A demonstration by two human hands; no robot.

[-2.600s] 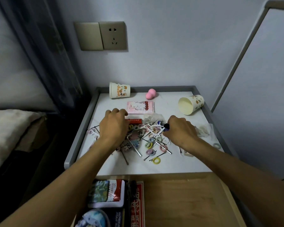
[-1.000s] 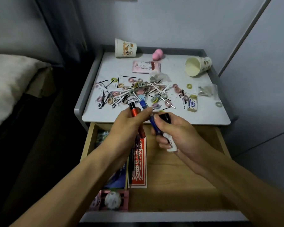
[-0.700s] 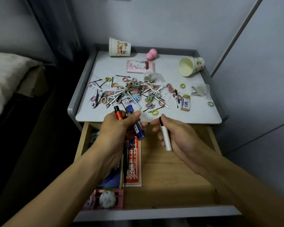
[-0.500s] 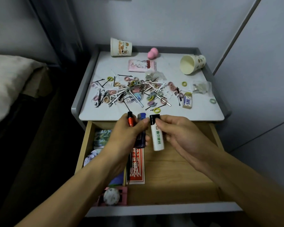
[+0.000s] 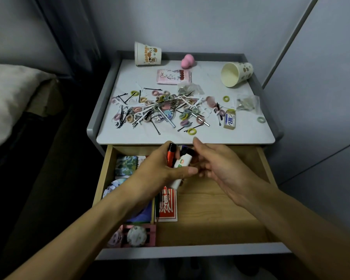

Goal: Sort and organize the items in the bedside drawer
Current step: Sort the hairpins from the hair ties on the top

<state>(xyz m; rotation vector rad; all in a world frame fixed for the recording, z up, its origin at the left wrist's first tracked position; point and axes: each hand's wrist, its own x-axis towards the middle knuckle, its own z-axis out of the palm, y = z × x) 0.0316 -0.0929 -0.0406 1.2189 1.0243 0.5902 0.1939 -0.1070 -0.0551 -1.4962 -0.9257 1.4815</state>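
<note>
The white tube (image 5: 181,165), a smooth plastic cylinder with a black cap, lies slanted in the left hand's (image 5: 160,170) grip, cap toward the drawer's far edge, beside a glossy orange tube (image 5: 171,156). The right hand (image 5: 216,164) hovers just beside them, fingers loosely curled, holding nothing. Below is the open wooden drawer (image 5: 220,209). Soft hair ties (image 5: 191,130) litter the white tabletop (image 5: 249,134).

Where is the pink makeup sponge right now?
In the head view, the pink makeup sponge lies at the back of the nightstand top, right of the left-hand paper cup.
</note>
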